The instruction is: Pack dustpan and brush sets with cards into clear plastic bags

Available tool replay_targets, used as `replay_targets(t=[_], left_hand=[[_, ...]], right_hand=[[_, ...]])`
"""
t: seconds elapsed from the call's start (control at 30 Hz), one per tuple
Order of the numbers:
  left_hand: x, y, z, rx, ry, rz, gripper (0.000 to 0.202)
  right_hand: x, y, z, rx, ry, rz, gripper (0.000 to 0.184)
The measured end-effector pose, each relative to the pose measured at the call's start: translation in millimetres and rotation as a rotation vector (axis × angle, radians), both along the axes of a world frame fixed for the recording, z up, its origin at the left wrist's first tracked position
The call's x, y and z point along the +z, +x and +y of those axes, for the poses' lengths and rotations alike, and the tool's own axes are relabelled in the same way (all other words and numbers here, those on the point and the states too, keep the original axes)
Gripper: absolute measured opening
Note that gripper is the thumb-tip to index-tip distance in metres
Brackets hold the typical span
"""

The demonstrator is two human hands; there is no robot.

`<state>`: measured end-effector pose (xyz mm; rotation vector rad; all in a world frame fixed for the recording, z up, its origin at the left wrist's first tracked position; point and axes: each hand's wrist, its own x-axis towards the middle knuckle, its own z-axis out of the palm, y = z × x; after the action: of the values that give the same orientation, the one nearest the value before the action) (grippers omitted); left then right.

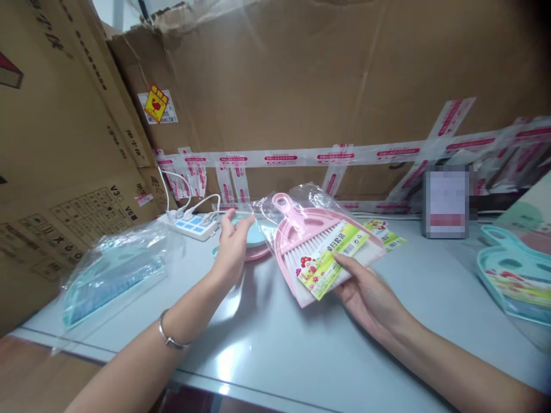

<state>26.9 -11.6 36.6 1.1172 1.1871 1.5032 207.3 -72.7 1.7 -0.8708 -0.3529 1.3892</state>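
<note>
At ten o'clock from me, a blue dustpan [107, 269] lies in a clear bag [142, 242]. A white power strip [194, 225] is at eleven, another blue pan [505, 262] at two. My left hand [233, 244], loosely open, hides part of some blue and pink things [256, 235]. My right hand [365, 287] pinches the pink dustpan set [321, 252], toward its ten o'clock.

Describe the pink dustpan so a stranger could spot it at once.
Find the big cardboard box behind the table. In front of it, the right hand holds the dustpan with its mushroom card. It is pink with white bristles, unlike the teal dustpans at either side.
</note>
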Motion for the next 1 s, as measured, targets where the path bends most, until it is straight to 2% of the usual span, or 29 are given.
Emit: replay_targets(t=[0.07,0.13,0.23,0.33,0.4,0.53,0.6,0.73,0.87,0.93,1.0], left_hand=[[-3.1,10,-6,-0.117,-0.163,-0.188,0.052],[-3.1,19,-18,-0.274,-0.25,-0.28,0.049],[-3.9,29,-39,-0.499,-0.278,-0.286,0.041],[-11.3,33,-52,-0.621,-0.236,-0.246,0.045],[-17.8,35,-54,-0.624,-0.203,-0.231,0.051],[-23.8,36,-50,-0.49,-0.215,-0.212,0.048],[-22.4,33,-48,-0.442,-0.221,-0.187,0.046],[-18.8,18,-45,-0.46,-0.227,-0.156,0.048],[-19.8,-1,-38,-0.492,-0.262,-0.081,0.05],[-19.5,-8,-34,-0.53,-0.244,-0.066,0.051],[-17.5,-13,-31,-0.564,-0.208,-0.07,0.053]], right_hand=[[-0.4,-1,0,0.02,0.014,0.005,0.036],[-0.9,-1,0,0.032,0.027,0.011,0.034],[-1.9,0,2,-0.013,0.052,0.02,0.034],[-3.6,-1,4,-0.057,0.079,0.018,0.037],[-5.1,-2,3,-0.052,0.094,0.012,0.042],[-5.7,-5,0,0.036,0.081,-0.003,0.049],[-3.7,-3,0,0.107,0.044,-0.01,0.044],[1.8,9,4,0.163,-0.055,-0.06,0.026],[2.3,23,9,0.239,-0.12,-0.328,0.019],[0.3,27,10,0.303,-0.103,-0.49,0.026],[-1.8,30,12,0.304,-0.067,-0.629,0.033]])
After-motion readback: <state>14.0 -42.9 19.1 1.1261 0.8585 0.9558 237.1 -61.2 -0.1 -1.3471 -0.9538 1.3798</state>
